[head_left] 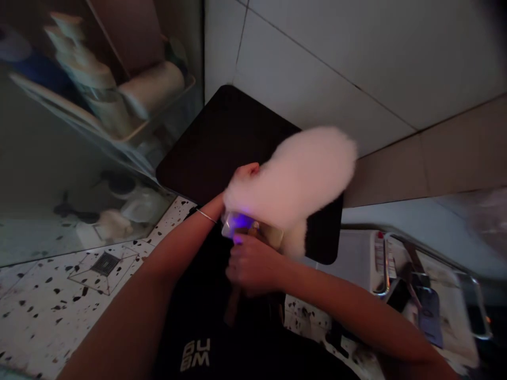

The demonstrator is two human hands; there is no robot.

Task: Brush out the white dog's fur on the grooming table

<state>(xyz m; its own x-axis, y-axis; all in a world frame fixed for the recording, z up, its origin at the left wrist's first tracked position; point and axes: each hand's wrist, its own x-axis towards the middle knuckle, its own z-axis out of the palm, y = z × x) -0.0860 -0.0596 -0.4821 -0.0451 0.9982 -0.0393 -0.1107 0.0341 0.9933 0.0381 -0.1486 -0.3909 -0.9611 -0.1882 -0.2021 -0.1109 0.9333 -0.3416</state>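
From here I see dim light, pale wall tiles beyond the black tabletop's far edge, speckled floor below its left corner.

The left arm stretches forward, left hand partly hidden, while the right hand has its fingers curled.

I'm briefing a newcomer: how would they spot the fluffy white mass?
Find the black round-cornered tabletop beside the pale tiled wall. Over its lower right, by the left hand, lies the fluffy white mass. Its fur stands out against smooth black.

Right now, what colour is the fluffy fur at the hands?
Fluffy fur: white with a pinkish cast; best in head view.
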